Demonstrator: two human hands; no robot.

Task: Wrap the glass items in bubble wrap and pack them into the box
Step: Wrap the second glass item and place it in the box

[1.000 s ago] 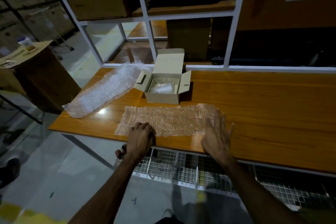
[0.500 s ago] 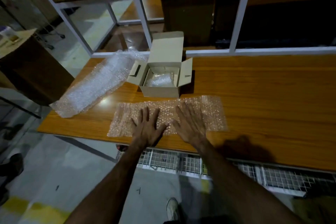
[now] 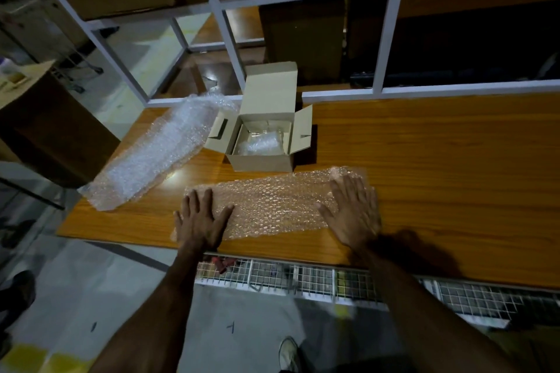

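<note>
- Bubble wrap roll lies loose near the table's left edge, reaching from the far left corner toward the front; it looks like spare stock for more wrapping.
- Left hand lies flat on the left end of the sheet, fingers straight and spread, pressing it down.
- Sheet is spread along the table's front edge, just in front of the box; nothing lies on it yet.
- Box stands open behind the sheet, flaps up; inside sits one bundle of bubble wrap, likely a glass item already wrapped and packed, though no glass shows clearly.
- Right hand lies flat on the sheet's right end, fingers straight and slightly spread, a little blurred.
- Judgement: one item seems done; the sheet is being smoothed for another. No unwrapped glass is in view, so how many remain cannot be told.
</note>
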